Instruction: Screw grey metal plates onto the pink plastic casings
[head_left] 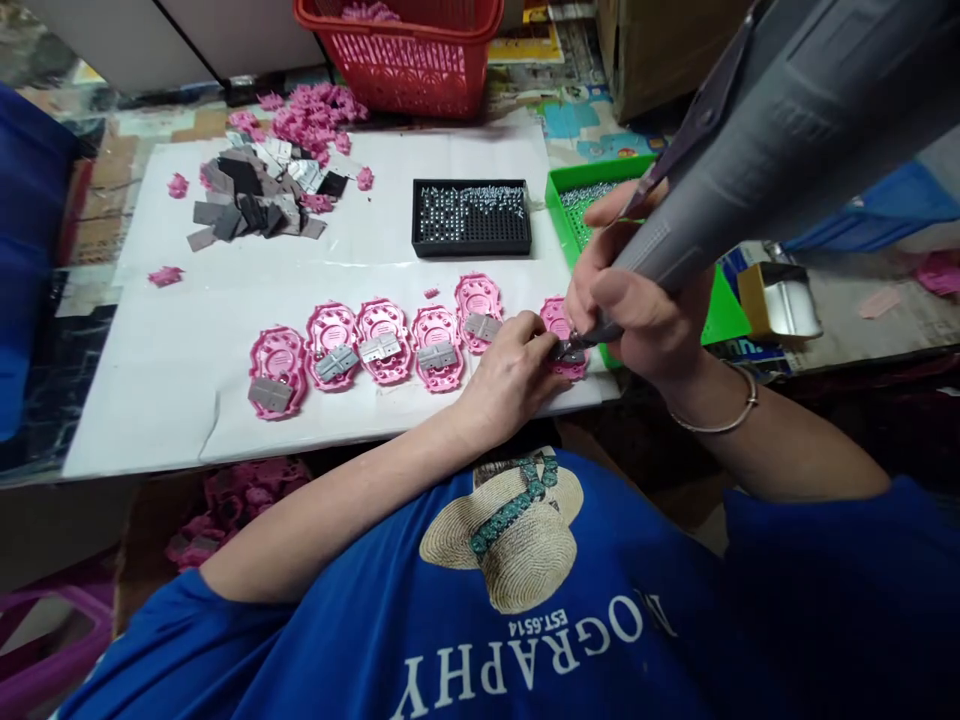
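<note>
In my right hand [643, 305], fingers wrapped round, is a grey electric screwdriver [772, 170], tilted with its bit pointing down and left. The bit reaches the metal plate on a pink plastic shell [556, 316] at the right end of the row. My left hand [504, 382] grips that shell from its left side, fingertips near the bit and partly hiding the plate. Just left of my fingers lies another pink shell [477, 292] with a grey plate [482, 327] on it. Several more such shells [381, 322] continue leftward, each bearing a plate.
A black tray [472, 246] of small screws stands behind the row. The green tray [556, 200] with more screws is partly behind my right hand. Loose plates [240, 185] and pink parts [315, 115] are heaped at back left, near a red basket [405, 70].
</note>
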